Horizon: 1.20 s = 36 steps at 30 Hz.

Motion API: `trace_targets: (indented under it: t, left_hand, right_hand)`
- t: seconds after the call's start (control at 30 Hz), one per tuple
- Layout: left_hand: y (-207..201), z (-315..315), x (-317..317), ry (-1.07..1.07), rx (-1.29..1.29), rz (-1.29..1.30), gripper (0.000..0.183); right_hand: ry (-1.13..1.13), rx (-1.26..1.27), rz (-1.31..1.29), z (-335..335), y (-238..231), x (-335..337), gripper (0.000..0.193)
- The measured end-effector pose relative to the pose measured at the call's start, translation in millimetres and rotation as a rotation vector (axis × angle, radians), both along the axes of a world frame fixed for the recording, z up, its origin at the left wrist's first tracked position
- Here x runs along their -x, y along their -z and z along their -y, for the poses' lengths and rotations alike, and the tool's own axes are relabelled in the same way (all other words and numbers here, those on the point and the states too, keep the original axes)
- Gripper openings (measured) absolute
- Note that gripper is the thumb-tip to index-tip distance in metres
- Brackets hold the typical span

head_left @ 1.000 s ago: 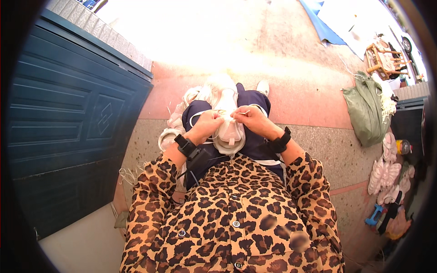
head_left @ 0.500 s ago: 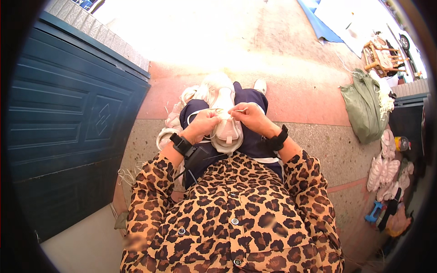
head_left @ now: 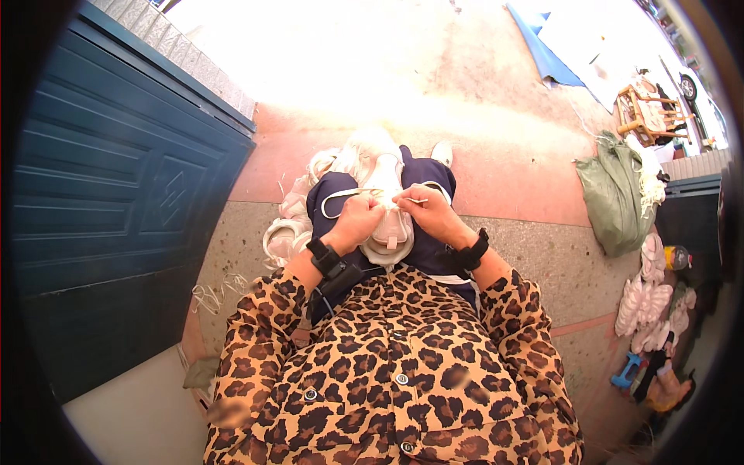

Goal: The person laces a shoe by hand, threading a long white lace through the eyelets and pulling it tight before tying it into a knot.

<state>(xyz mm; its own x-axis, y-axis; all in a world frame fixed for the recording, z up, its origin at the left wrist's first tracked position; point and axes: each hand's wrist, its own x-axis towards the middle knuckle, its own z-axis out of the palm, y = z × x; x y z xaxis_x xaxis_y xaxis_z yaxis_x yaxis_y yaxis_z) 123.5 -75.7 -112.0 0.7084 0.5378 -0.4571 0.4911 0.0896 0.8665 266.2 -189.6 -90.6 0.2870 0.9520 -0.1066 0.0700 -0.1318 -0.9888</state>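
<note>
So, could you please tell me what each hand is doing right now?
Left hand: closed, apparently pinching the lace at the shoe.
Right hand: closed, fingertips pinching a lace end.

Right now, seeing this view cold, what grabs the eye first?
The leopard-print, button-front shirt filling the lower middle. Just above it, the left hand and right hand pinch a thin off-white lace over a pale pink-and-white shoe at the lap. A dark blue panelled door dominates the left side; a slumped olive-green sack stands out at right.
</note>
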Motion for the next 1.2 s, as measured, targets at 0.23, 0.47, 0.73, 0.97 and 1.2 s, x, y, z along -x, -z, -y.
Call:
trace_targets:
  t: [0.23,0.47,0.73,0.97,1.2]
  left_hand:
    - [-12,8,-7,0.154,-0.619,-0.060,0.017]
    - [-13,6,-14,0.090,-0.527,0.028,0.016]
    - [-23,4,-13,0.131,-0.465,0.006,0.024]
    - [-8,9,-17,0.106,-0.619,0.038,0.024]
    - [-11,8,-16,0.060,-0.439,0.005,0.022]
  right_hand:
    - [-0.077,0.003,0.333,-14,-10,-2,0.013]
    - [-0.177,0.145,0.338,-46,-27,-16,0.021]
    - [0.214,-0.296,0.578,-30,-41,-6,0.015]
    - [0.079,0.069,0.760,22,20,9,0.013]
    - [0.137,0.057,0.704,13,33,16,0.012]
